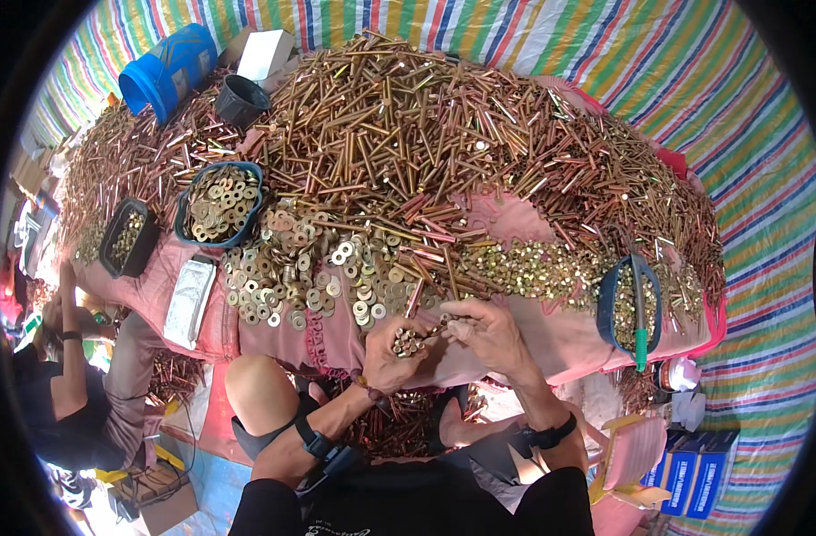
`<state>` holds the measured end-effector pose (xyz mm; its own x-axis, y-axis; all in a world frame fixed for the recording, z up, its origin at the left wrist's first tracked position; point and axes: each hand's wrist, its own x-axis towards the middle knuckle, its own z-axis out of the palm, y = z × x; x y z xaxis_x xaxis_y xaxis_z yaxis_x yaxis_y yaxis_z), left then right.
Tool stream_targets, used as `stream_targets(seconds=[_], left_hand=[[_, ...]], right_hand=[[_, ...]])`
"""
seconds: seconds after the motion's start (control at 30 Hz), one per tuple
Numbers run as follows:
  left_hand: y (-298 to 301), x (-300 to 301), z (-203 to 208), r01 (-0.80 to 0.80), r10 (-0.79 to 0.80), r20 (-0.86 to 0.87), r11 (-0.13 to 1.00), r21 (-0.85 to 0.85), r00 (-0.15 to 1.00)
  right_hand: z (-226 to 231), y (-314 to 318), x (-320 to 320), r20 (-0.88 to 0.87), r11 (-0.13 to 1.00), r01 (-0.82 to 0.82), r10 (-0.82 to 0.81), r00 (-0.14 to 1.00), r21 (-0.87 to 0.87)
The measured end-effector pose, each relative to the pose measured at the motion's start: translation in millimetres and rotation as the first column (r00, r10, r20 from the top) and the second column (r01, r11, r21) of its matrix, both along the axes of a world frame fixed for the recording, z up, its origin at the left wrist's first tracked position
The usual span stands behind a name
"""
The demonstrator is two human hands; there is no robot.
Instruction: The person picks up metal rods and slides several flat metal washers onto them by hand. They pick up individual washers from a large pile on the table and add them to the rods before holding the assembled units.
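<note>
My left hand (392, 359) is closed around a bundle of bolts (409, 342), their nut-like ends facing up. Just to its right, my right hand (486, 332) is closed in a pinch; what its fingertips hold is too small to make out. Beyond my left hand, flat round washers (314, 272) lie spread on the pink cloth (278, 338). Small brassy nuts (537, 272) are strewn beyond my right hand. Behind both spreads rises a large heap of copper-coloured metal rods (381, 125).
A blue tub (179, 223) holds washers; a dark tray (149, 253) holds small parts. To the right stands a blue basket (602, 313) with a green-handled tool (641, 344). A blue bucket (180, 67) lies tipped at the back. Another person's arm (68, 357) is at far left.
</note>
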<state>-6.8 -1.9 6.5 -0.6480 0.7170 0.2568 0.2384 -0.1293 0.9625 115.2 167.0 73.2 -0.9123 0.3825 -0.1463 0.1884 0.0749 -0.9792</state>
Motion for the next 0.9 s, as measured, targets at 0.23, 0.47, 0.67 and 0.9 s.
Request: stream_targets(seconds=[0.23, 0.47, 0.67, 0.9], left_hand=[[0.4, 1.3, -2.4, -0.022, 0.022, 0.005, 1.0, 0.0, 1.0], [0.8, 4.7, -2.7, -0.008, 0.004, 0.079, 0.999, 0.041, 0.997], [-0.2, 1.5, -10.2, -0.021, 0.022, 0.085, 1.0, -0.005, 0.996], [-1.0, 1.8, -5.5, -0.037, 0.04, 0.061, 0.999, -0.036, 0.997]], right_hand=[[7.6, -3.2, 0.5, -0.004, 1.0, -0.001, 0.001, 1.0, 0.019], [7.7, -5.9, -7.5, -0.192, 0.923, -0.024, 0.105, 0.976, 0.383], [-4.2, -16.4, -8.4, -0.223, 0.995, 0.095, -0.094, 0.97, -0.006], [1.2, -18.0, -8.5, -0.159, 0.991, 0.105, -0.118, 0.98, -0.088]])
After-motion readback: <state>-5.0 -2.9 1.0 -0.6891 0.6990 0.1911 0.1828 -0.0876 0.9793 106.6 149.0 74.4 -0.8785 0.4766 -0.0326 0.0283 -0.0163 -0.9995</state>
